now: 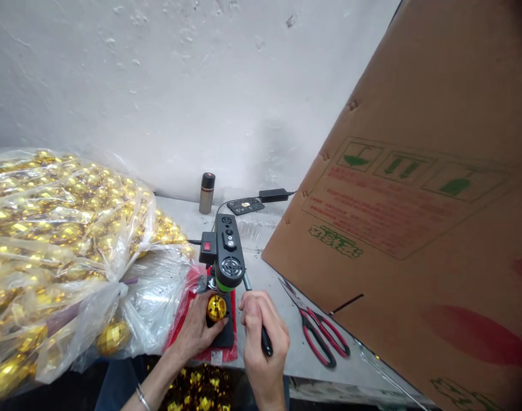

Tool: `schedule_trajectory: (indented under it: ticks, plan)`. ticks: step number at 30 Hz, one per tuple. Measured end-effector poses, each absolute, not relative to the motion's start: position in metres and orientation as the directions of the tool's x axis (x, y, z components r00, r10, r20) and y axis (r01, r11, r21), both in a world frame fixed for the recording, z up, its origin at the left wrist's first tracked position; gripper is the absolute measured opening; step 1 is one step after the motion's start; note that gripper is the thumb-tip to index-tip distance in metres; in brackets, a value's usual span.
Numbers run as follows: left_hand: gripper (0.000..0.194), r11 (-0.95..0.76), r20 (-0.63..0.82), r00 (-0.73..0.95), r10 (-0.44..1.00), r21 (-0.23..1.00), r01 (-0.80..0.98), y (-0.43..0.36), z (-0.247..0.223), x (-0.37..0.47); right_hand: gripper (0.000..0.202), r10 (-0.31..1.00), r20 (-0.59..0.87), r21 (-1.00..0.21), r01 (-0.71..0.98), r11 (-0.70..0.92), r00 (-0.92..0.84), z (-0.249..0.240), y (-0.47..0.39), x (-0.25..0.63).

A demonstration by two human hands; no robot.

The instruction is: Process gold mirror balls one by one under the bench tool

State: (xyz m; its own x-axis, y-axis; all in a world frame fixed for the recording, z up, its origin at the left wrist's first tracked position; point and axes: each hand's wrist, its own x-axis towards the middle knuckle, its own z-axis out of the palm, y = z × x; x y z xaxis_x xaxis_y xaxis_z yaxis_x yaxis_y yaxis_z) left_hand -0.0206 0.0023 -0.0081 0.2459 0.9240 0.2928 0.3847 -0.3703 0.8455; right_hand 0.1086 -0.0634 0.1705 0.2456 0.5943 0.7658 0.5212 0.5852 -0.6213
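Note:
My left hand point(196, 331) holds a small faceted gold ball point(217, 307) on the black base of a small bench drill press point(227, 251). The ball sits right under the machine's black and green head. My right hand point(263, 337) is closed around the press's black-tipped lever handle point(261, 325), to the right of the machine. A metal bracelet is on my left wrist. The machine stands on a red mat point(187, 319) at the table's front edge.
Clear plastic bags full of gold balls point(59, 240) fill the left. A large tilted cardboard box point(419, 228) blocks the right. Red-handled scissors point(318, 334) lie beside my right hand. A steel flask point(206, 193), a remote and a power adapter point(273, 195) sit by the white wall.

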Motion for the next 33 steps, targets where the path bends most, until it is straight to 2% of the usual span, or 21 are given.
schedule_trajectory:
  ticks: [8, 16, 21, 29, 33]
  plan:
    - [0.050, -0.357, 0.264, 0.275, 0.925, 0.851, 0.385, 0.000, 0.002, -0.019, 0.033, 0.459, 0.861, -0.495, 0.573, 0.653, 0.221, 0.117, -0.056, 0.110]
    - [0.051, -0.352, 0.261, 0.274, 0.926, 0.858, 0.374, -0.001, 0.001, -0.018, 0.033, 0.462, 0.833, -0.551, 0.549, 0.629, 0.306, 0.096, -0.055, 0.107]
    - [0.048, -0.362, 0.265, 0.279, 0.923, 0.847, 0.390, -0.001, 0.001, -0.017, 0.035, 0.427, 0.840, -0.542, 0.560, 0.627, 0.334, 0.091, -0.052, 0.107]
    - [0.048, -0.369, 0.279, 0.268, 0.922, 0.844, 0.389, -0.001, 0.000, -0.017, 0.036, 0.416, 0.845, -0.534, 0.565, 0.629, 0.336, 0.091, -0.052, 0.105]
    - [0.049, -0.366, 0.277, 0.266, 0.923, 0.845, 0.389, -0.002, 0.001, -0.017, 0.035, 0.451, 0.827, -0.561, 0.547, 0.622, 0.336, 0.085, -0.054, 0.107]
